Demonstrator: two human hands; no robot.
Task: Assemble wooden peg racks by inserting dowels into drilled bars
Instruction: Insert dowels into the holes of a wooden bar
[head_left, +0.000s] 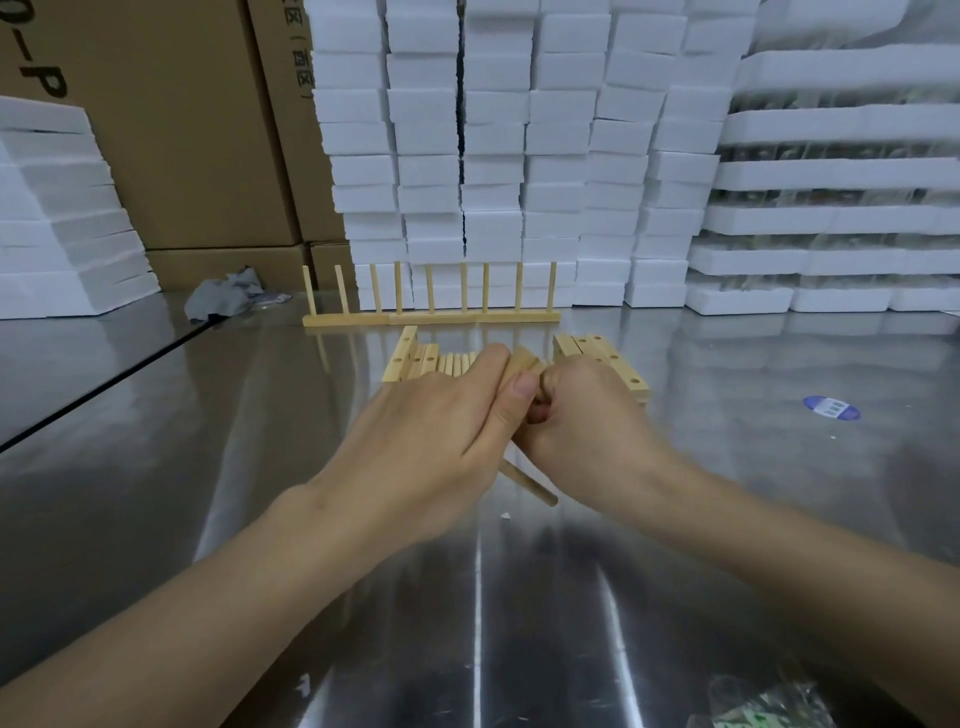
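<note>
- My left hand (447, 415) pinches a pale wooden drilled bar (519, 364), thumb flat on its smooth, square-edged face.
- My right hand (582, 415) is a tight fist against it, curled round a round dowel (530, 486) whose free end slants out below my wrists.
- Just beyond my knuckles lie loose dowels (457, 362) side by side, with stacked bars (608, 361) on both sides of them, holes up.
- Farther out the finished racks (431, 314) stand end to end in a row, pegs upright.
- The steel table (260, 467) is glossy and streaked, with open room left, right and towards me.
- White foam blocks (493, 156) and cardboard boxes (182, 130) wall the far edge.
</note>
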